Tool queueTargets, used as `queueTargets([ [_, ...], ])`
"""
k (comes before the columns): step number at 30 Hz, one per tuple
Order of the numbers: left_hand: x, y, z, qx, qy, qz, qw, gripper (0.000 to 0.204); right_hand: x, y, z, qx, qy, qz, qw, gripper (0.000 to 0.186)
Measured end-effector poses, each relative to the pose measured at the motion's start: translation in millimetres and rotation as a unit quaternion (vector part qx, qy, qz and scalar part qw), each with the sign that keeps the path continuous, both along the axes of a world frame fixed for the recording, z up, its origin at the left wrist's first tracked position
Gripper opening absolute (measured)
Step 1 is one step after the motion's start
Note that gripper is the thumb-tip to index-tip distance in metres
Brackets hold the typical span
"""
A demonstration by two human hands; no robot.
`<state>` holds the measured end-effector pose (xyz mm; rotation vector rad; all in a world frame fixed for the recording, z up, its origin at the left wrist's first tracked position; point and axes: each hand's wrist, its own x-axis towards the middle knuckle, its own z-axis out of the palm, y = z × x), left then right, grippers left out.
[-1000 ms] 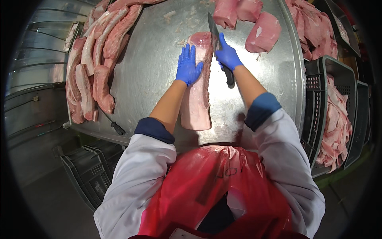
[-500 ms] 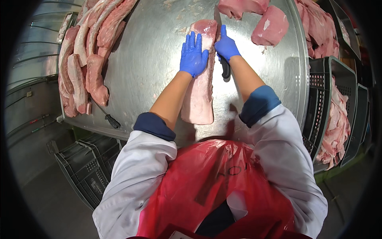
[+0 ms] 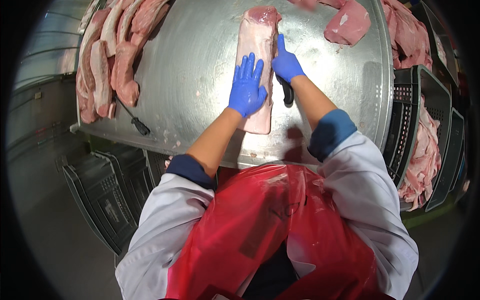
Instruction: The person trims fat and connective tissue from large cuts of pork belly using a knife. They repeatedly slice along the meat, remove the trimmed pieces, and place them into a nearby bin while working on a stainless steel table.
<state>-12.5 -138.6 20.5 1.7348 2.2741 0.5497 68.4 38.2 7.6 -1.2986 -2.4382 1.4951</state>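
A long slab of pork loin (image 3: 252,37), pale fat uppermost and darker red at its far end, lies lengthwise before me on the metal table. My left hand (image 3: 246,90), in a blue glove, rests flat on its near half with fingers stretched out. Along the slab's right edge, my blue-gloved right hand (image 3: 286,65) grips a knife, index finger pointing forward. Only the black knife handle (image 3: 287,94) shows clearly, sticking out below the palm. The blade is mostly hidden against the side of the meat.
Several long meat strips (image 3: 100,65) lie at the table's left, beside a second black-handled tool (image 3: 140,126). Trimmed pork pieces (image 3: 348,22) sit far right. Grey crates with meat (image 3: 420,155) stand beyond the right edge; other dark crates (image 3: 107,200) stand low at left.
The view has shifted, so the slab appears higher. Both hands have come nearer along it, the left one farther. The blade no longer sticks out past the slab's far end.
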Motion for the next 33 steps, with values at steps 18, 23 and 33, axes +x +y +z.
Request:
queueTargets([
  [18, -9.3, 19.5, -13.9, -0.122, -0.022, 0.178, 0.976, 0.105, 241.2, -271.2, 43.8, -0.048, 0.059, 0.106, 0.991, 0.083],
  [23, -11.2, 33.8, 16.8, -0.195, -0.051, 0.231, 0.952, 0.126, 322.6, -250.9, 122.8, -0.225, -0.066, 0.054, 0.971, 0.087],
  [33, -74.1, -28.6, -18.7, -0.020, -0.788, 0.178, 0.589, 0.058, 395.4, -206.0, 83.2, -0.226, 0.115, -0.240, 0.937, 0.088],
])
